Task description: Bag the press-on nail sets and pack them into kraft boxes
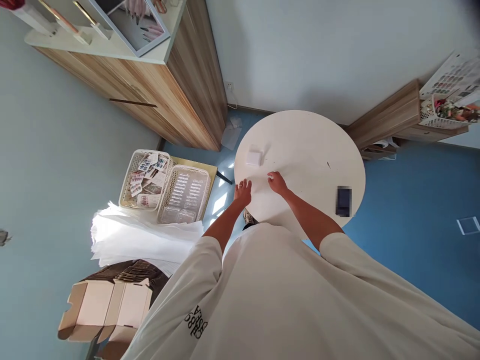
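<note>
My left hand (pixel 243 193) rests at the left edge of the round white table (pixel 300 135), its fingers apart and nothing in them. A ring shows on one finger. To its right, my right hand (pixel 277 183) is over the tabletop with its fingers loosely bent; a small gap shows between the fingertips and I see nothing held. Just beyond both hands, touching neither, a small whitish translucent block or stack (pixel 254 158) sits on the table. A dark, pixelated rectangular object (pixel 343 201) lies near the table's right edge.
At left, a basket of printed cards (pixel 135 161) stands beside a basket of clear plastic cases (pixel 205 175). White sheets (pixel 142 240) and open cardboard boxes (pixel 95 302) are nearer me. A wooden cabinet (pixel 195 80) stands behind; a wooden shelf unit (pixel 397 110) is at right.
</note>
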Demonstrator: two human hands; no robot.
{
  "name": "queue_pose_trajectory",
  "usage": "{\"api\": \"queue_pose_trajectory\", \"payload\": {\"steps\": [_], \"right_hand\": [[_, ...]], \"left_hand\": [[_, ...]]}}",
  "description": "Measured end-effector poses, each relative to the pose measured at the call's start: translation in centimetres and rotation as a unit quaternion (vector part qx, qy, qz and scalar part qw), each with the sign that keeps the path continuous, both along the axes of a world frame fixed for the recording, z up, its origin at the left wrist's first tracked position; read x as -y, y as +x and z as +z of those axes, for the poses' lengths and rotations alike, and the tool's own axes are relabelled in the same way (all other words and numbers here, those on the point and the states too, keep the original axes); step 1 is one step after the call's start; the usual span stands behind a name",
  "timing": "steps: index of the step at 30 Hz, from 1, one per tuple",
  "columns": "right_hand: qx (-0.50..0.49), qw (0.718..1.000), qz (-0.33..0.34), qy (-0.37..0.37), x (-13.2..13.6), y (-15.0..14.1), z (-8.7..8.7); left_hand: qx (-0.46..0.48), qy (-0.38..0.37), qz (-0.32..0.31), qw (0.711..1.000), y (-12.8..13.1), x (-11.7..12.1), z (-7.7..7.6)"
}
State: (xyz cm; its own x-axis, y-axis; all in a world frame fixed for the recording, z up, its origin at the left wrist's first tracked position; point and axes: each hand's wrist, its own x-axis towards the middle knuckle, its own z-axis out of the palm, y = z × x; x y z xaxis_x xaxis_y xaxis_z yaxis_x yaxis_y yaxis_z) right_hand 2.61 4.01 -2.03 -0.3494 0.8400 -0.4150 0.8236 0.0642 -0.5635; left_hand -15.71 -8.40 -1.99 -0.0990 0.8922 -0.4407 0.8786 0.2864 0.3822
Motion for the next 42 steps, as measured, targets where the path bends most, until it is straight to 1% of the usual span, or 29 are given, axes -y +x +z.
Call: {"api": "queue_pose_trajectory", "payload": {"steps": [6, 9, 13, 17, 22, 25, 28, 32, 35, 38, 40, 42], "right_hand": [[-0.031, 0.999, 0.029, 0.004, 3.3, 3.4, 0.9], [-0.042, 0.997, 0.056, 0.015, 5.1, 5.0, 1.3], [-0.048, 0.994, 0.09, 0.03, 7.1, 6.6, 2.0], [-0.054, 0.99, 0.123, 0.037, 8.9, 6.8, 3.1], [-0.078, 0.983, 0.164, 0.033, 10.7, 5.0, 4.7], [-0.095, 0.978, 0.184, 0.028, 11.3, 3.3, 5.7], [-0.102, 0.973, 0.203, 0.046, 11.5, 1.0, 6.8], [-0.115, 0.965, 0.224, 0.065, 11.9, -3.1, 8.0], [-0.124, 0.964, 0.227, 0.068, 12.6, -6.5, 8.5], [-0.126, 0.963, 0.229, 0.063, 13.4, -10.1, 8.6], [-0.129, 0.962, 0.233, 0.058, 13.9, -12.5, 8.6], [-0.132, 0.961, 0.239, 0.052, 14.5, -14.9, 8.4]], "left_hand": [[-0.006, 0.036, 0.046, 0.998, 3.2, 3.8, 1.8], [0.001, 0.059, 0.072, 0.996, 4.8, 5.9, 3.2], [-0.006, 0.08, 0.088, 0.993, 6.5, 8.9, 5.0], [-0.013, 0.101, 0.116, 0.988, 7.1, 11.8, 6.4], [-0.065, 0.105, 0.127, 0.984, 6.0, 14.8, 8.6], [-0.107, 0.103, 0.133, 0.98, 4.6, 15.9, 10.2], [-0.134, 0.113, 0.143, 0.974, 2.7, 16.8, 11.5], [-0.154, 0.137, 0.15, 0.967, -1.1, 17.6, 12.9], [-0.157, 0.151, 0.157, 0.963, -5.2, 18.0, 13.9], [-0.156, 0.147, 0.175, 0.961, -10.2, 18.4, 14.8], [-0.151, 0.133, 0.192, 0.961, -13.6, 18.7, 15.0], [-0.147, 0.111, 0.204, 0.962, -16.7, 18.9, 14.9]]}}
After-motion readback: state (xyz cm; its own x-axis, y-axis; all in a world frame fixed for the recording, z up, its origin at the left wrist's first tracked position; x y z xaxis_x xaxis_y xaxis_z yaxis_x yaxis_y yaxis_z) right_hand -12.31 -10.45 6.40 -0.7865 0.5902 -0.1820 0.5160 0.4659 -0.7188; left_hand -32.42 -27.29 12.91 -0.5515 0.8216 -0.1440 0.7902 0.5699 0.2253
